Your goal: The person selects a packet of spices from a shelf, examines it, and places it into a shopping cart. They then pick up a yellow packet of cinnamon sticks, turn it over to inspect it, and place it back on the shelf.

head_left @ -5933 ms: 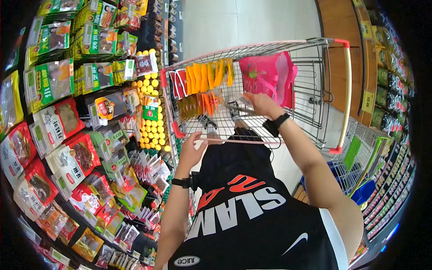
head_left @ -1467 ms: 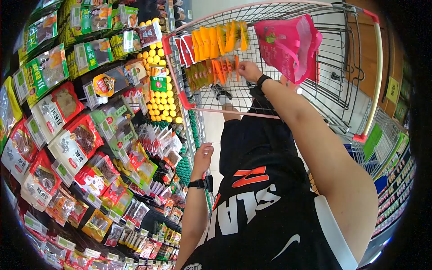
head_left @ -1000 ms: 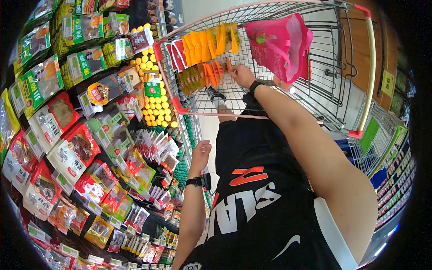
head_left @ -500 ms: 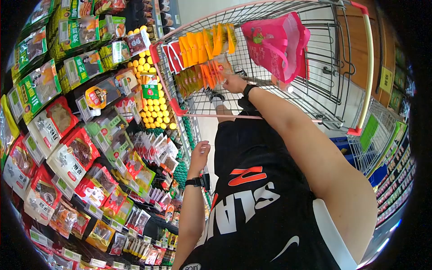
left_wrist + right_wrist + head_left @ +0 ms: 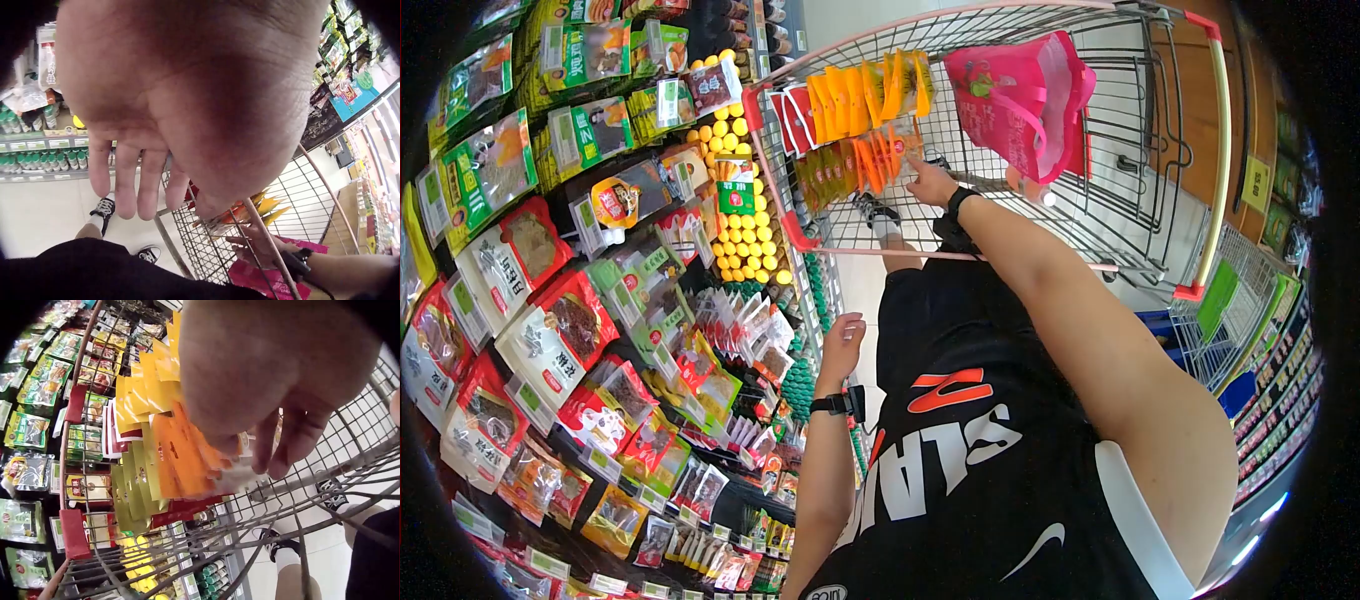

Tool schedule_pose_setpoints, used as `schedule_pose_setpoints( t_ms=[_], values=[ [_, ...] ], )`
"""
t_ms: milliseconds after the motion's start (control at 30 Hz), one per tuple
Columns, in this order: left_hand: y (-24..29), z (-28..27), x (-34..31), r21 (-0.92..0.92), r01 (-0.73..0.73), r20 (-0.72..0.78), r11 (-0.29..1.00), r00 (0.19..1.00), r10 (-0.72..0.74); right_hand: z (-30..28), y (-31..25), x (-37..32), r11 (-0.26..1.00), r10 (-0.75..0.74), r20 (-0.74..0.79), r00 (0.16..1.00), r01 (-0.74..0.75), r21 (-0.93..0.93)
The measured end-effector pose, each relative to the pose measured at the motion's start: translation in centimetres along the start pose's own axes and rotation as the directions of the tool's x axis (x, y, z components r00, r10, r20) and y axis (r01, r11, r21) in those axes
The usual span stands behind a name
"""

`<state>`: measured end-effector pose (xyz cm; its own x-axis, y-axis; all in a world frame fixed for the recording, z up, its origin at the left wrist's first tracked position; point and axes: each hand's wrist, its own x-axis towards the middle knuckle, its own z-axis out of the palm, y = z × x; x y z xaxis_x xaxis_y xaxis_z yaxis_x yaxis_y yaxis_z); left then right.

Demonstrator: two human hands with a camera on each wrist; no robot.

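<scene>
The left hand (image 5: 841,348) was outside the shopping cart (image 5: 798,238), fingers loose, holding nothing. Inside, the right hand (image 5: 933,186) had its fingers apart beside the row of orange packets (image 5: 866,164); contact was unclear. A light nudge seemed best, keeping them neatly on edge. Yellow packets (image 5: 843,100) stood beyond.

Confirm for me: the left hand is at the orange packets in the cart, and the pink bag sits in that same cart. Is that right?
Not quite: it is the right hand that is at the orange packets, as the head view shows; the left hand is outside the cart. The pink bag does sit in that same cart.
</scene>
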<state>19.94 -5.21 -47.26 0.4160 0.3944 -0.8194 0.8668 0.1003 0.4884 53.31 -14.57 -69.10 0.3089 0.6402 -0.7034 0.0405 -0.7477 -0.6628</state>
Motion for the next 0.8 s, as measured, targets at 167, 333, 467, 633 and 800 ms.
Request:
schedule_pose_setpoints(
  t_ms=[167, 333, 467, 633, 800],
  values=[
    [0.1, 0.3, -0.6, 0.035, 0.008, -0.03, 0.999, 1.0, -0.007, 0.1, -0.3, 0.8, 0.997, -0.019, -0.258, 0.966, 0.0, -0.076],
    [-3.2, 0.9, -1.7, -0.06, 0.025, -0.06, 0.998, 0.998, -0.028, -1.2, -3.1, 2.8, 0.974, 0.166, -0.183, 0.969, -0.19, -0.126],
    [-4.6, 1.1, -3.7, -0.067, 0.025, -0.095, 0.997, 0.995, -0.031, -0.7, -5.1, 2.9, 0.977, 0.146, -0.182, 0.972, -0.171, -0.127],
    [-6.4, 1.3, -5.1, -0.035, -0.005, -0.07, 0.999, 0.998, 0.003, -0.8, -8.2, 1.6, 0.917, 0.233, -0.12, 0.965, -0.259, -0.303],
    [-8.9, -1.5, -3.6, 0.021, -0.046, -0.01, 0.999, 0.999, 0.046, 2.1, -3.9, 3.3, 0.928, 0.194, -0.261, 0.945, -0.264, -0.264]
  ],
)
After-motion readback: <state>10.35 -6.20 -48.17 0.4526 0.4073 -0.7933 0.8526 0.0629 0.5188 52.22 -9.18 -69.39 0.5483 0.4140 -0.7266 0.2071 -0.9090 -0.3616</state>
